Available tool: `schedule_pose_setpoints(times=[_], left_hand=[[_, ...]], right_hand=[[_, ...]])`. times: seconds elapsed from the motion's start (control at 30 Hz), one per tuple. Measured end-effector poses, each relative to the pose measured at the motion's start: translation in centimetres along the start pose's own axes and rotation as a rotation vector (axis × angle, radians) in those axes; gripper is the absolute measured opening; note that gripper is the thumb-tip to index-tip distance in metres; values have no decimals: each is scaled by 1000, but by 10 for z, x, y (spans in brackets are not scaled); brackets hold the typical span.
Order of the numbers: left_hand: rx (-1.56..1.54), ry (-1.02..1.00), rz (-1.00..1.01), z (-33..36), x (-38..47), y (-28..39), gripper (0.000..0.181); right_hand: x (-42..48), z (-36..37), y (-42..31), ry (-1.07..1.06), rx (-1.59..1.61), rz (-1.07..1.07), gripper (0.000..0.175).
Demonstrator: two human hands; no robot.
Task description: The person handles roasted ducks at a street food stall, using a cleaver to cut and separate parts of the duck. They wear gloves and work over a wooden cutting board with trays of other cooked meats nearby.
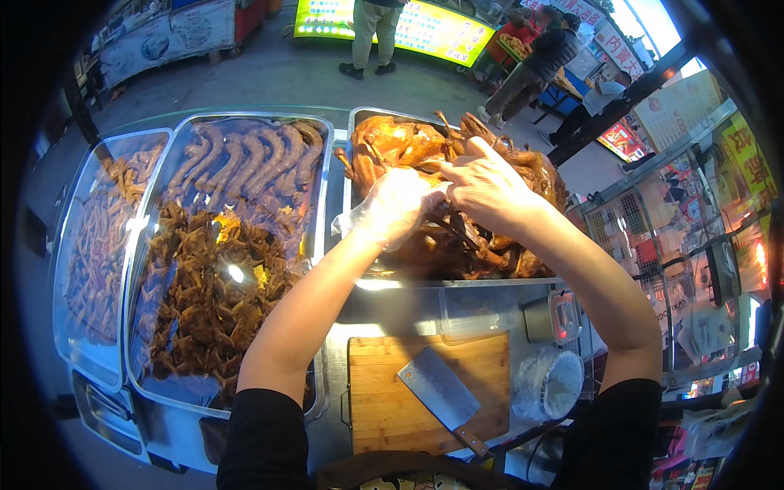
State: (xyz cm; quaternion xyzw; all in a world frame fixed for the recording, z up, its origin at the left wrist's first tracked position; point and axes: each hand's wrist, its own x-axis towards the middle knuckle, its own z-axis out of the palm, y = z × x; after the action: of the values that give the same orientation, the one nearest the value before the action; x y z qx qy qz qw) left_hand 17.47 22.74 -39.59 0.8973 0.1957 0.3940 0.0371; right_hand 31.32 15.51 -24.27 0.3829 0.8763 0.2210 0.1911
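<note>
My left hand [398,199], in a clear plastic glove, is over a metal tray [361,116] of whole roasted poultry [398,138]. My right hand [487,184] appears bare and meets the left hand's fingers above the birds. Its index finger points up and away. The fingertips overlap, so whether either hand grips the glove or a bird is hidden. Below the tray, a cleaver [440,389] with a wooden handle lies flat on a bamboo cutting board [376,373].
Left stands a tray of necks and dark braised pieces [208,306] under a clear cover, beside another covered tray [92,269]. A bag-lined tub [560,383] and a metal container [551,318] sit right of the board. A wire rack [625,226] stands farther right. People stand beyond the stall.
</note>
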Motion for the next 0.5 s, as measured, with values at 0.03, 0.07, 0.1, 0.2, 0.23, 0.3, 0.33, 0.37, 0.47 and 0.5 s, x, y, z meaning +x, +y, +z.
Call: schedule_pose_setpoints(times=[0.03,0.07,0.1,0.2,0.23,0.3,0.33,0.37,0.47,0.5], left_hand=[[-15,7,-3,1,0,0,15],[-31,15,-5,1,1,-1,16],[-45,21,-8,1,1,-1,17],[-39,44,0,0,-1,0,18],[-39,45,3,-1,-1,0,17],[-40,50,10,-3,-1,1,15],[-25,47,21,-2,-1,0,14],[-11,44,32,1,-2,0,13],[23,74,26,3,-4,0,16],[27,93,22,5,-4,1,19]], right_hand=[[2,0,-1,-12,2,-2,12],[4,2,-3,-25,5,-4,13],[6,4,-4,-35,8,-6,14],[8,12,-9,22,-90,-60,14],[8,11,-10,21,-109,-75,14],[6,9,-8,23,-77,-90,14],[3,8,-5,33,-31,-94,13],[1,6,-2,44,15,-97,13],[-4,-11,-1,13,32,-45,14],[-7,-10,1,50,24,-19,15]])
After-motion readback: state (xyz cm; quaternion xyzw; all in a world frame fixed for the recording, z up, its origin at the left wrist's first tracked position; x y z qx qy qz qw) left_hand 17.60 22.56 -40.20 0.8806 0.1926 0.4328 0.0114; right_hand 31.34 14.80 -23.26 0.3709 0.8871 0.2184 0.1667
